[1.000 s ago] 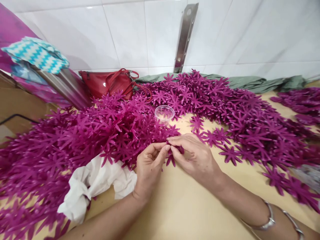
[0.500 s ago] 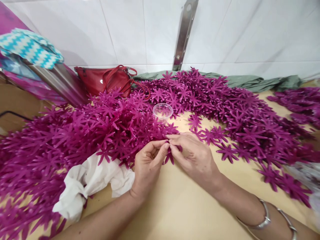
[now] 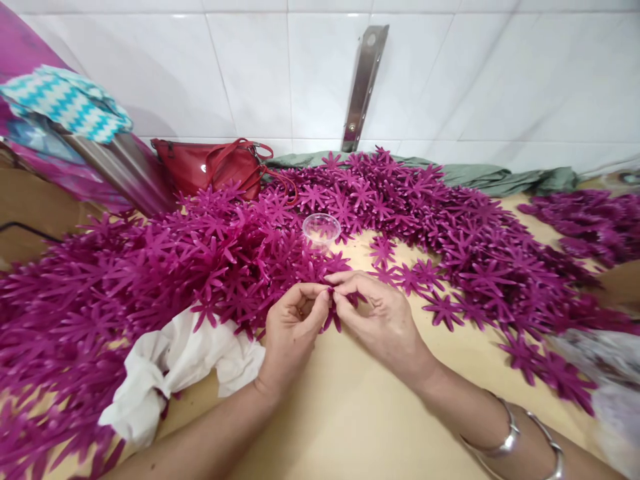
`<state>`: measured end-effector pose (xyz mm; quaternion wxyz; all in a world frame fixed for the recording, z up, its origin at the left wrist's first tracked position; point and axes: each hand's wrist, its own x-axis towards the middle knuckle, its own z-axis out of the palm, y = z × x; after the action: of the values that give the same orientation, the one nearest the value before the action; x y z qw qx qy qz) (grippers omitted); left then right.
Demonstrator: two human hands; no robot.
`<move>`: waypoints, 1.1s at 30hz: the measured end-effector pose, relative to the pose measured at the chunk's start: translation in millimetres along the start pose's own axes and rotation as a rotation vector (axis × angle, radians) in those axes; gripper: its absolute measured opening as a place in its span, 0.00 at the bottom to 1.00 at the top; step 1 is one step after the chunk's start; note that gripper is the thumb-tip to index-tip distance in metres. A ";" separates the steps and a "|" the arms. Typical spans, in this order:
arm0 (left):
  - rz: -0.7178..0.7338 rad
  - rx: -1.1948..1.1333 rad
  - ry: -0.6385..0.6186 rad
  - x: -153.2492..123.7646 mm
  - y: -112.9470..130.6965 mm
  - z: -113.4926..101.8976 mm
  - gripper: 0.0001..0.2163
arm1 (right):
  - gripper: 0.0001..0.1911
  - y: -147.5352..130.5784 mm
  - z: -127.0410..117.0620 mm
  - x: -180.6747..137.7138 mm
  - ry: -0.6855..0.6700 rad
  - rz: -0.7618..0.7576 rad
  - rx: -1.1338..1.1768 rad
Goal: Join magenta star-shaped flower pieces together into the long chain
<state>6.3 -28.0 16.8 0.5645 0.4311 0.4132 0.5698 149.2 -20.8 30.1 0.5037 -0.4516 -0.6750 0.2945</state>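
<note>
My left hand (image 3: 293, 327) and my right hand (image 3: 380, 317) meet fingertip to fingertip above the tan table (image 3: 360, 413). Together they pinch one magenta flower-shaped cutout (image 3: 334, 313), whose petals stick out below the fingers. Both hands are closed on it. Heaps of the same magenta flower cutouts (image 3: 165, 267) spread around the hands in a wide arc. A small clear plastic cup (image 3: 321, 231) stands just beyond my fingers, at the edge of the heap.
A crumpled white cloth (image 3: 170, 370) lies left of my left wrist. A red handbag (image 3: 213, 167) sits against the white tiled wall, with green fabric (image 3: 490, 177) further right. A metal bracket (image 3: 363, 87) hangs on the wall. Silver bangles (image 3: 510, 437) circle my right wrist.
Both hands stay pinched on the same cutout and have barely shifted. The camera view has tilted slightly, so everything sits a little lower and to the left.
</note>
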 end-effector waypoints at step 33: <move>-0.020 -0.272 0.210 10.1 -11.4 -12.1 0.08 | 0.13 27.3 -27.5 30.5 0.206 0.507 0.910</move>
<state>-1.9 -17.4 2.6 0.5770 0.2850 0.3932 0.6567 181.2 16.6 28.3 0.6254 -0.3627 -0.2957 0.6244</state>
